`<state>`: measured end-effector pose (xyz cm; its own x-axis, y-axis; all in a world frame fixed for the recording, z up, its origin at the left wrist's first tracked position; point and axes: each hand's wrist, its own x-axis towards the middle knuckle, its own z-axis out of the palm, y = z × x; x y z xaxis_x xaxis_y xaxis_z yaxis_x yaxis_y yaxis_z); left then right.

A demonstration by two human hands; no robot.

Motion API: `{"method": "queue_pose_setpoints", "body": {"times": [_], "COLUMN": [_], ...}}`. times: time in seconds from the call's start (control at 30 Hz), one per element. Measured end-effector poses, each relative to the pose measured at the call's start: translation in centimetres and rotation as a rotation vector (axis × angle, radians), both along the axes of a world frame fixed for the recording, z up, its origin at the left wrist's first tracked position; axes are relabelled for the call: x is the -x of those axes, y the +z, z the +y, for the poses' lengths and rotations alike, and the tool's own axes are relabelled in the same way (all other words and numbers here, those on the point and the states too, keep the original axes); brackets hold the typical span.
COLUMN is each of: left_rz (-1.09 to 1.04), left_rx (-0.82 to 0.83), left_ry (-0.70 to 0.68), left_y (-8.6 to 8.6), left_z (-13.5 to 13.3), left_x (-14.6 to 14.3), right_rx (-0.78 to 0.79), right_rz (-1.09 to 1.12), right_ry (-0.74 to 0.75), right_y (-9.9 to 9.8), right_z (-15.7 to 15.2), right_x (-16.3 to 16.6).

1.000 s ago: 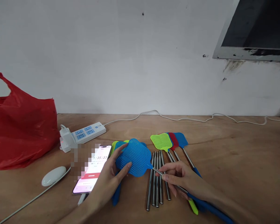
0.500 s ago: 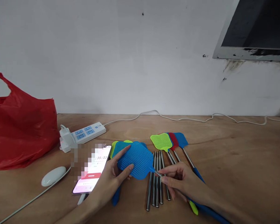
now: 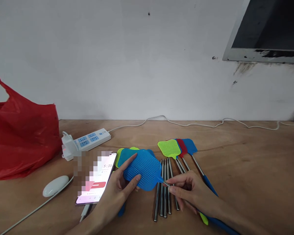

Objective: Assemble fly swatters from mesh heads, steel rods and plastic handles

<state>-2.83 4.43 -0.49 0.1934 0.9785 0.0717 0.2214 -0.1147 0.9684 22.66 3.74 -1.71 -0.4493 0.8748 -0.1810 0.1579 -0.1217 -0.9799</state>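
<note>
A blue perforated fly swatter head (image 3: pixel 144 169) is pinched at its left side between the thumb and fingers of my left hand (image 3: pixel 124 182). From its narrow neck, a short metal rod (image 3: pixel 166 183) with a ridged surface runs into my right hand (image 3: pixel 186 189), whose thumb and fingertips close on it. The rod's far end is hidden by those fingers. Beneath the held head lie more swatter heads, green (image 3: pixel 134 148) and blue (image 3: pixel 127 156). Several loose metal rods (image 3: pixel 164 199) rest side by side on the table, just below my right fingertips.
Behind my right hand lie swatters with green (image 3: pixel 169 148), red (image 3: pixel 182 147) and blue (image 3: pixel 189 146) heads. At left are a lit phone (image 3: pixel 98 179), a white mouse (image 3: pixel 56 186), a power strip (image 3: pixel 93 139) and a red plastic bag (image 3: pixel 24 133). A cable (image 3: pixel 196 124) runs along the wall.
Hardly anything differs. The held blue head has tilted slightly and dipped a little, while both hands keep their grips.
</note>
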Motion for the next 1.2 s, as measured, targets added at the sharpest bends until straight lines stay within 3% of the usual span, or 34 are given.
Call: {"method": "queue_pose_setpoints", "body": {"times": [0.43,0.6,0.67,0.8,0.97,1.07,1.2], "left_rz": [-0.052,-0.122,-0.147,-0.129,-0.074,-0.016,0.081], "left_rx": [0.029,-0.027,-0.051,-0.01,0.051,0.05,0.034], "left_ry": [-0.051,0.067,0.093,-0.027,-0.159,-0.191,-0.229], "left_y": [0.3,0.5,0.5,0.2,0.4,0.5,0.5], "left_z": [0.1,0.4,0.7,1.0,0.3,0.1,-0.2], "left_x": [0.0,0.1,0.2,0.2,-0.3,-0.3,-0.3], "right_rx": [0.03,0.094,0.132,0.205,0.239,0.208,0.085], "right_rz": [0.019,0.114,0.205,0.388,0.537,0.594,0.627], "right_ry": [-0.061,-0.079,-0.166,-0.434,-0.611,-0.677,-0.625], "right_y": [0.0,0.2,0.3,0.9,1.7,1.7,1.5], "right_z": [0.1,0.9,1.3,1.8,1.4,1.2,1.1], "right_x": [0.2,0.0,-0.1,-0.2,-0.3,-0.4,-0.3]}}
